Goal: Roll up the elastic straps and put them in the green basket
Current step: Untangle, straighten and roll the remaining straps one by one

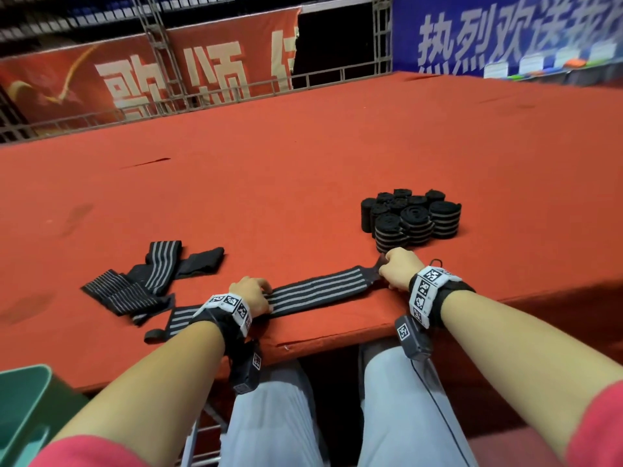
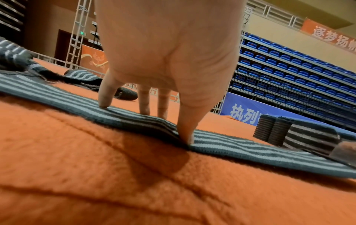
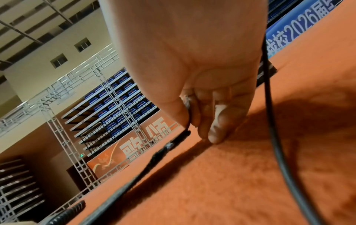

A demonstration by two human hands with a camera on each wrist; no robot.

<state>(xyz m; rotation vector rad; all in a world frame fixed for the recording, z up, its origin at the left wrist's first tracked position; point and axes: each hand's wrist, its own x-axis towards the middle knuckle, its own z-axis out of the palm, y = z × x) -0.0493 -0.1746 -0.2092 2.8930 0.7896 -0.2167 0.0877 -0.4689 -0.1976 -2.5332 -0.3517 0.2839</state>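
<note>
Our left hand (image 1: pixel 252 294) presses straight fingertips (image 2: pixel 185 137) onto the flat black elastic strap with grey stripes (image 1: pixel 317 291) on the red felt table (image 1: pixel 303 156). Our right hand (image 1: pixel 399 273) seemingly pinches its far end, just before the rolled black straps (image 1: pixel 411 217). The green plastic basket (image 1: pixel 23 409) sits below our left elbow.

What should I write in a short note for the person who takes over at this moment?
Left hand: straight fingers press the flat strap onto the red table.
Right hand: pinches the strap's right end.
Done: a cluster of rolled straps stands on the table, not in the green basket, which sits low at the left.
Left: roll this strap and the loose straps, then put all rolls in the basket.
</note>
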